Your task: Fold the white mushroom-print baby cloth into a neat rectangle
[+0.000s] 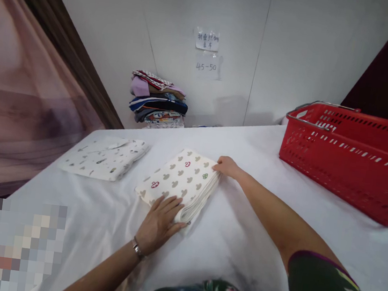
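A folded white cloth (179, 174) printed with beige, red and green mushroom shapes lies on the white-covered table, its layered edge facing right. My left hand (159, 221), with a metal band at the wrist, rests on the cloth's near corner. Its fingers lie flat on top and the thumb is stretched along the near edge. At the far right corner, my right hand (227, 166) has its fingers closed on the folded cloth. Left of it lies a second folded white cloth (104, 158) with small dark and yellowish prints.
A red plastic basket (346, 169) with a metal handle stands on the right of the white table cover (257, 148). Behind the table is a stack of folded fabrics (159, 101) against the wall. A pink curtain (27, 87) hangs at left. The lower left corner is pixelated.
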{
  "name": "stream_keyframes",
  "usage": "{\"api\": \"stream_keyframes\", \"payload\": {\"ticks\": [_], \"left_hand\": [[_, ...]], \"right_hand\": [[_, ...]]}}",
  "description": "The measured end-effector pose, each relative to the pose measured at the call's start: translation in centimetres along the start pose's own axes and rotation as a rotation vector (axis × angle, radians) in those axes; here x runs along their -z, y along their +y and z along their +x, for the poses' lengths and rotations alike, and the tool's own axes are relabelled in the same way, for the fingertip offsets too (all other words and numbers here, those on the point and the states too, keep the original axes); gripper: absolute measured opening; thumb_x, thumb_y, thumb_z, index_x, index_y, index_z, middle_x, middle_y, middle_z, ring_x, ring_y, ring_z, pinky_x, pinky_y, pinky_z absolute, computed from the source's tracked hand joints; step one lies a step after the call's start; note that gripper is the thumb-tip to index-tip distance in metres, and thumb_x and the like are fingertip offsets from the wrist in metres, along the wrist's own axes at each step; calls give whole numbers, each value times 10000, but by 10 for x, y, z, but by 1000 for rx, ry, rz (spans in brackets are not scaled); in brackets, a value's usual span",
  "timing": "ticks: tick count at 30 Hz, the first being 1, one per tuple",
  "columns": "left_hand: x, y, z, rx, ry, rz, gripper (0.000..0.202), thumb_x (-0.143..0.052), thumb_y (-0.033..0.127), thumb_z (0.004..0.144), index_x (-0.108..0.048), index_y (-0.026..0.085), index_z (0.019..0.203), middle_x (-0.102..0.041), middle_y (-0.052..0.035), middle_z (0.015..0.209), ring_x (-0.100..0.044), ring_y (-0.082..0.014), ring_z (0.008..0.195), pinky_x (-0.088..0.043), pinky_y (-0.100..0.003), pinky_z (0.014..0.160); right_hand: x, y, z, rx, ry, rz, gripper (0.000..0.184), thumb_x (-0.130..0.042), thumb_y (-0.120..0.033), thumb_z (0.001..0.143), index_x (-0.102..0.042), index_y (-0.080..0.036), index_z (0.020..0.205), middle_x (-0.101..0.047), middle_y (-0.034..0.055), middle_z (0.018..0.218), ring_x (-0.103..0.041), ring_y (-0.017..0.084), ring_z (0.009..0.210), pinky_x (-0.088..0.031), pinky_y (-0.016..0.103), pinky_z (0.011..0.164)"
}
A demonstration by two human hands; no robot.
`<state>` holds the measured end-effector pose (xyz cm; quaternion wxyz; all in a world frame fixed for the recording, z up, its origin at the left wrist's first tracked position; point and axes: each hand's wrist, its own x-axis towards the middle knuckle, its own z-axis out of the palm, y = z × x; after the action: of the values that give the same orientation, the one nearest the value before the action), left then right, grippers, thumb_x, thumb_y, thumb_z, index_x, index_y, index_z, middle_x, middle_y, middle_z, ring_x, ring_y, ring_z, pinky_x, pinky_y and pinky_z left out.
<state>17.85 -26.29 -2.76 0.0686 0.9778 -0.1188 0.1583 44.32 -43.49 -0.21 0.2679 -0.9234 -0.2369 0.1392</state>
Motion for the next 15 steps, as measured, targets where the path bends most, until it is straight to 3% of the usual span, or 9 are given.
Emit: {"api": "stream_keyframes", "payload": {"ticks": [4, 9, 15], "left_hand": [[1, 1, 0, -8, 3, 4, 447, -533, 445, 805, -551, 202, 1180, -560, -101, 1230, -469, -274, 1181, -309, -517, 1015], [-3, -1, -4, -43, 24, 10, 499, -552, 445, 789, -512, 203, 1224, -533, -107, 1261, -441, -281, 1207, -290, -527, 1026], [-7, -3, -4, -7, 13, -1, 425, -527, 401, 815, -535, 203, 1191, -550, -96, 1243, -455, -265, 1196, -305, -515, 1023]], "right_hand": [[5, -4, 1, 10, -23, 23, 194, -625, -247, 673, -614, -144, 836, -642, 64, 889, -566, 166, 809, -361, 192, 571], [7, -8, 0, -63, -163, 136, 270, -634, -359, 704, -600, -129, 841, -640, 86, 749, -593, 158, 573, -411, 217, 474], [4, -10, 4, -140, -238, 335, 346, -675, -316, 704, -560, -132, 973, -628, 65, 723, -579, 131, 470, -468, 232, 438]]}}
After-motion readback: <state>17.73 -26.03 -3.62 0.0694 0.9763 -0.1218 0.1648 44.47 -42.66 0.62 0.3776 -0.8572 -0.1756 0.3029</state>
